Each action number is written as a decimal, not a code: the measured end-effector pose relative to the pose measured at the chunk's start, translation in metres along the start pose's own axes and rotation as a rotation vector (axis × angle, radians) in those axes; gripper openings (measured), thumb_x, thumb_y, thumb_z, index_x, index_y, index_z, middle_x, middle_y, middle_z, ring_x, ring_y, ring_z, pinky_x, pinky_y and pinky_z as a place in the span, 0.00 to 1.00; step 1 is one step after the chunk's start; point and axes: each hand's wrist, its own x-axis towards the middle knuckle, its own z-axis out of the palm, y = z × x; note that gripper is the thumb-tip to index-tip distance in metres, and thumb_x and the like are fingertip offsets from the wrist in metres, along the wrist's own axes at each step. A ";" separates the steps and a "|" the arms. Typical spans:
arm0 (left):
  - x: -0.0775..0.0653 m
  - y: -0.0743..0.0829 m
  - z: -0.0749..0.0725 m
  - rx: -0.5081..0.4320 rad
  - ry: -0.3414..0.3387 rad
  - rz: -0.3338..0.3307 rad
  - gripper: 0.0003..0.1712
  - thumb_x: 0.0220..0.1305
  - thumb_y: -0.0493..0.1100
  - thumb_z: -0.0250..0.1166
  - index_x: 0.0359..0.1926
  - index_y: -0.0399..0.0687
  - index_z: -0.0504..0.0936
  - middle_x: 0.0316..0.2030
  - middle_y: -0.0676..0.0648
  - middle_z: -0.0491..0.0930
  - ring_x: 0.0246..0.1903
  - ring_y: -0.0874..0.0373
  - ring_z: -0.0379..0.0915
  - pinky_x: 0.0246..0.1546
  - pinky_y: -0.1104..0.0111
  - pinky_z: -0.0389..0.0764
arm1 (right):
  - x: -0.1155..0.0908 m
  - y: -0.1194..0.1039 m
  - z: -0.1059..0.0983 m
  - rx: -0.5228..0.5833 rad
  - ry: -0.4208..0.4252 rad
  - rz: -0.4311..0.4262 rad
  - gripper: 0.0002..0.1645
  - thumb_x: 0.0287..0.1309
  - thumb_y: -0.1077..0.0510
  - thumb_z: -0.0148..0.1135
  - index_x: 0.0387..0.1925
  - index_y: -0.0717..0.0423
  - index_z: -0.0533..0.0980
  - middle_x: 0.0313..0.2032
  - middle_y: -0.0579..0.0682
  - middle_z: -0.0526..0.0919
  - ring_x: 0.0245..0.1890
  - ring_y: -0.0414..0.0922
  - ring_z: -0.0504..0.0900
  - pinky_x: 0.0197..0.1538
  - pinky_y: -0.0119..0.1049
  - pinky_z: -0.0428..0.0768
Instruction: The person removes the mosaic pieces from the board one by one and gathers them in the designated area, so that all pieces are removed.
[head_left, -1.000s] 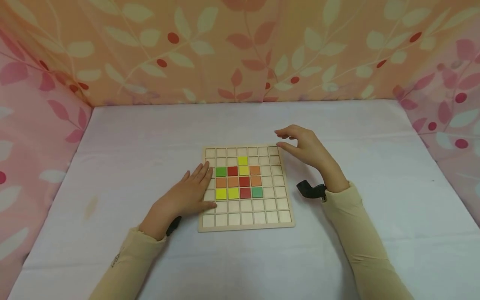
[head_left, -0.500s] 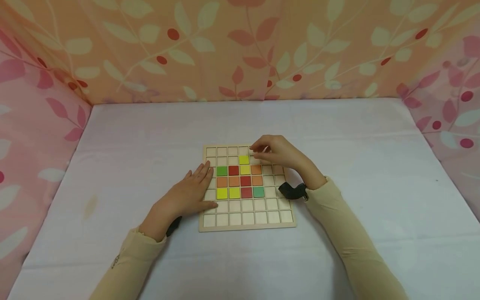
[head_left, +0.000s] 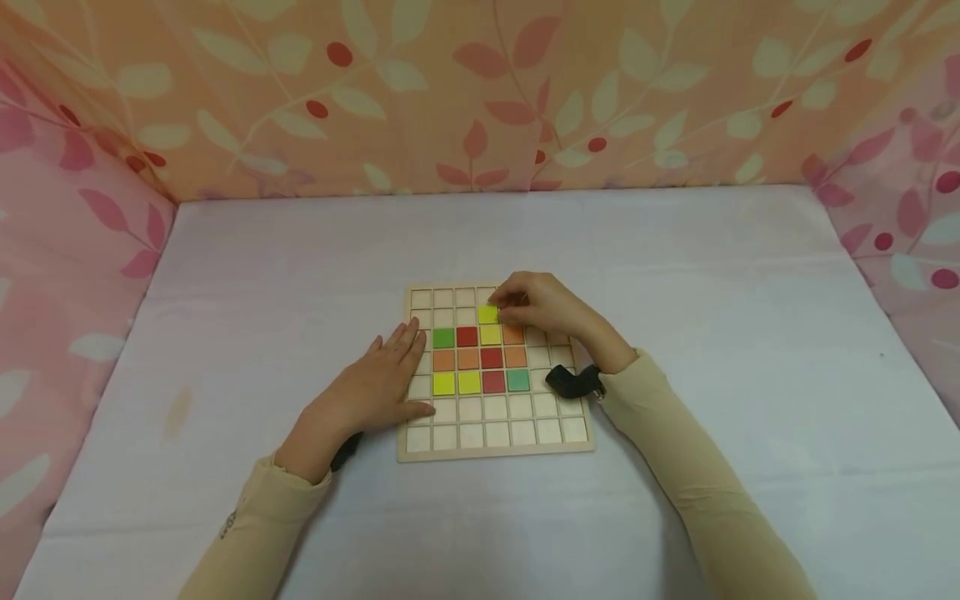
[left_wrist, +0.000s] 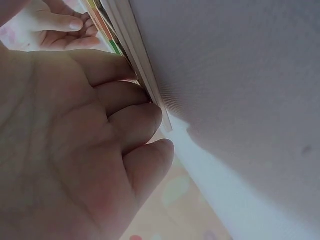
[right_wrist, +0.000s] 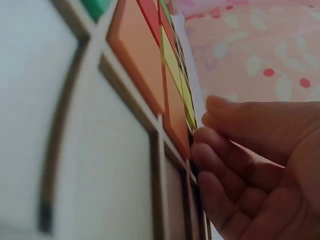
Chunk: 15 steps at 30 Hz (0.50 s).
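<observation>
A square wooden grid board (head_left: 495, 456) lies on the white table, with coloured square tiles set in its middle cells. My left hand (head_left: 367, 387) rests at the board's left rim, fingers spread, thumb on a lower cell. The left wrist view has its fingertips against the board's edge (left_wrist: 145, 65). My right hand (head_left: 546, 304) is over the board's upper right, its bent fingertips beside the topmost yellow tile (head_left: 487, 315). In the right wrist view its fingertips (right_wrist: 212, 112) come close to the far end of the yellow tiles (right_wrist: 172, 57); whether they touch is unclear.
Green, red, orange and teal tiles, such as the teal tile (head_left: 517, 380), fill neighbouring cells. A black wrist camera (head_left: 573, 382) hangs under the right wrist, above the board's right side. Patterned cloth (head_left: 480, 100) stands behind the table (head_left: 300, 250) and at both sides.
My right hand has come from beyond the board's upper right corner, leftward, to the topmost yellow tile. My left hand stays at the rim, and the tiles keep their cells.
</observation>
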 end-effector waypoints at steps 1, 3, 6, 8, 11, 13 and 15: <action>0.000 0.000 0.000 -0.001 0.001 -0.002 0.55 0.58 0.58 0.65 0.70 0.27 0.48 0.71 0.32 0.40 0.71 0.40 0.35 0.66 0.46 0.47 | 0.001 0.000 0.001 -0.009 0.006 -0.002 0.13 0.57 0.64 0.63 0.44 0.63 0.81 0.40 0.53 0.82 0.39 0.46 0.77 0.44 0.40 0.75; 0.000 -0.001 0.000 -0.001 0.002 -0.006 0.56 0.58 0.59 0.65 0.70 0.27 0.48 0.71 0.33 0.40 0.71 0.40 0.35 0.66 0.47 0.47 | 0.002 -0.001 0.002 -0.033 0.015 -0.007 0.12 0.56 0.64 0.64 0.43 0.62 0.82 0.38 0.52 0.81 0.37 0.46 0.76 0.42 0.39 0.74; 0.001 -0.001 0.000 -0.002 0.000 -0.008 0.56 0.57 0.59 0.65 0.70 0.27 0.48 0.71 0.33 0.40 0.71 0.40 0.35 0.66 0.47 0.46 | 0.003 -0.001 0.004 -0.061 0.023 -0.006 0.11 0.56 0.63 0.64 0.42 0.61 0.82 0.37 0.52 0.80 0.35 0.46 0.75 0.40 0.38 0.73; 0.001 -0.001 0.000 -0.003 -0.001 -0.008 0.56 0.58 0.59 0.65 0.70 0.27 0.48 0.71 0.33 0.40 0.71 0.40 0.35 0.66 0.47 0.46 | 0.004 -0.001 0.005 -0.070 0.027 0.001 0.11 0.56 0.63 0.64 0.42 0.61 0.82 0.37 0.52 0.80 0.34 0.45 0.75 0.40 0.38 0.73; 0.001 -0.001 0.000 -0.004 -0.004 -0.007 0.56 0.58 0.58 0.65 0.70 0.27 0.48 0.71 0.32 0.39 0.71 0.40 0.35 0.66 0.47 0.46 | 0.003 -0.001 0.007 -0.072 0.032 0.006 0.10 0.56 0.63 0.64 0.41 0.61 0.82 0.37 0.51 0.80 0.34 0.45 0.75 0.39 0.37 0.73; 0.001 0.000 0.000 -0.007 -0.005 -0.009 0.55 0.58 0.58 0.65 0.70 0.27 0.48 0.71 0.32 0.39 0.71 0.40 0.34 0.66 0.47 0.46 | 0.003 -0.002 0.007 -0.070 0.037 0.006 0.09 0.56 0.63 0.65 0.40 0.61 0.82 0.36 0.51 0.79 0.33 0.45 0.75 0.38 0.37 0.73; 0.001 0.000 0.000 -0.008 -0.004 -0.011 0.55 0.58 0.58 0.65 0.70 0.27 0.48 0.71 0.32 0.39 0.71 0.40 0.34 0.66 0.47 0.46 | 0.002 -0.001 0.007 -0.066 0.042 0.003 0.09 0.56 0.63 0.65 0.40 0.61 0.82 0.36 0.51 0.79 0.32 0.45 0.75 0.38 0.37 0.73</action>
